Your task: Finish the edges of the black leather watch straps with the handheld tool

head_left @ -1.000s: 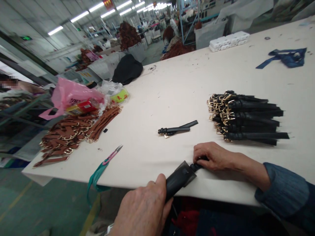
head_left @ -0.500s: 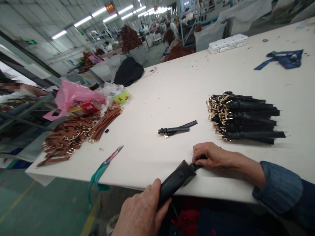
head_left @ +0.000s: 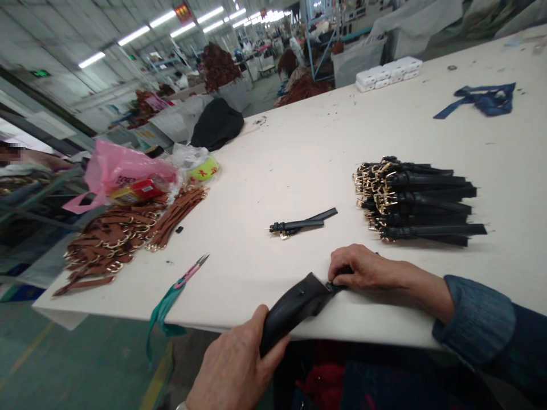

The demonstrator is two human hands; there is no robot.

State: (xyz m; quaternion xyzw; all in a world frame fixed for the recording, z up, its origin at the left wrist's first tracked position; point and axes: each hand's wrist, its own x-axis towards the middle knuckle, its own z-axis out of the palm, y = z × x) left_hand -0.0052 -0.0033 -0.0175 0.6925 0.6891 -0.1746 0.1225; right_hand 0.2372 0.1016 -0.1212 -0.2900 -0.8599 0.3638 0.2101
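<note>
My left hand (head_left: 239,356) is closed around a black, curved hand-held tool (head_left: 290,313) with a small knob on its top; its exact kind is not clear. The wide end of the tool points at my right hand (head_left: 352,267) over the table's front edge. There my right fingers pinch a small black strap (head_left: 334,286), mostly hidden by the fingers, close against the tool's end. Farther back lie a few black buckle straps (head_left: 299,226) with a gold buckle. To the right is a stacked pile of black buckle straps (head_left: 427,202).
Thread snips (head_left: 188,276) with a teal cloth strip lie near the front edge. Brown straps (head_left: 105,242), a pink plastic bag (head_left: 117,165) and a black cap (head_left: 217,122) sit left. White packs (head_left: 388,74) and a blue strip (head_left: 491,102) are at the back of the table (head_left: 307,148).
The tool's wide end has turned slightly, so its underside shows less. The whole view has shifted a little; both hands keep their hold.
</note>
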